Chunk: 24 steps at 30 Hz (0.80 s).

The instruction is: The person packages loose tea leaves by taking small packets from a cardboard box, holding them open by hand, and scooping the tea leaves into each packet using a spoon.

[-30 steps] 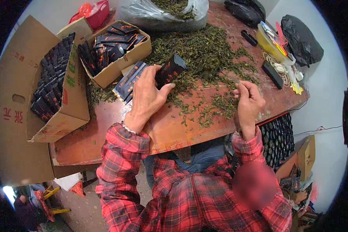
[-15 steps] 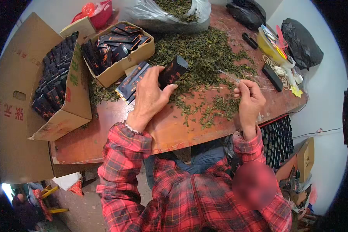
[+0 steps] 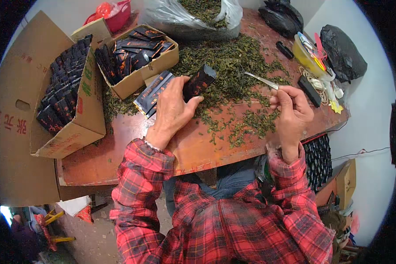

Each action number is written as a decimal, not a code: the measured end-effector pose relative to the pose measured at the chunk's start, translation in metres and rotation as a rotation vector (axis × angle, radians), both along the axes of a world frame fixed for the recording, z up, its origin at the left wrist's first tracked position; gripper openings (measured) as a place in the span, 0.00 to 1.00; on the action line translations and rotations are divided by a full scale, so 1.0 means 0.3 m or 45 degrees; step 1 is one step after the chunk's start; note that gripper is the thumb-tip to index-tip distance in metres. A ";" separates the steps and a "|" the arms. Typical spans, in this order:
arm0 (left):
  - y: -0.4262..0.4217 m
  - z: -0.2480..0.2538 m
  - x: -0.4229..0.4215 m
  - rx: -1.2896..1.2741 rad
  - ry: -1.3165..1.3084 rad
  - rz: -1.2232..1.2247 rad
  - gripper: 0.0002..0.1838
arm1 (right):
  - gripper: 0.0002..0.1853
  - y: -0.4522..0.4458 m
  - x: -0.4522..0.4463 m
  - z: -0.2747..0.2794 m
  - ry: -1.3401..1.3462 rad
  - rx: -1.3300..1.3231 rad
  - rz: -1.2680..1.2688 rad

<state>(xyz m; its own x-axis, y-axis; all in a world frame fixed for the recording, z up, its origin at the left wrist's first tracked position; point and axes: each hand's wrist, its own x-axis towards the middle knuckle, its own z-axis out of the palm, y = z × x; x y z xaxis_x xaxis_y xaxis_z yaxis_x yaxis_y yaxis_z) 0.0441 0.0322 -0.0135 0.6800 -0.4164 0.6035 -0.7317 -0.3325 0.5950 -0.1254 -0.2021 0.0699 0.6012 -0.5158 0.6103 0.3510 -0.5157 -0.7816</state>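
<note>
Where the left grip [image 3: 173, 105] curves, a pouch [image 3: 200, 83] leans.

Soft light covers my bench [image 3: 198, 149]; pale glare shines near my left hand [image 3: 170, 110], and my view bows strongly, blackening at the corners.

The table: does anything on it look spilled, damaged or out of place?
The leaves look spilled: loose bits lie scattered on the table between the left hand and the right hand, outside the main heap, though this may be deliberate. The table's near edge also looks worn.
</note>
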 end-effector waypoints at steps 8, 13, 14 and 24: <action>-0.001 0.001 -0.001 0.001 -0.010 -0.002 0.30 | 0.04 0.047 0.015 0.049 -0.005 -0.127 0.020; 0.000 -0.009 0.005 -0.025 -0.094 -0.004 0.30 | 0.04 0.046 0.024 0.044 -0.008 -0.295 0.009; 0.000 -0.009 0.006 -0.029 -0.094 -0.008 0.30 | 0.04 0.051 0.024 0.047 -0.005 -0.335 0.004; 0.000 -0.007 -0.002 -0.028 -0.032 0.000 0.30 | 0.08 0.080 0.035 0.077 -0.057 -0.869 -0.070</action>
<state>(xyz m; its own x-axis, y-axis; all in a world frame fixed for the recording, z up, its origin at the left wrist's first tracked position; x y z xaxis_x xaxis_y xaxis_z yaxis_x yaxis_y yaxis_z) 0.0435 0.0323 -0.0155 0.6643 -0.4028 0.6296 -0.7467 -0.3191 0.5836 -0.1148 -0.1779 0.0931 0.5521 -0.0358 0.8330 0.3347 -0.9055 -0.2607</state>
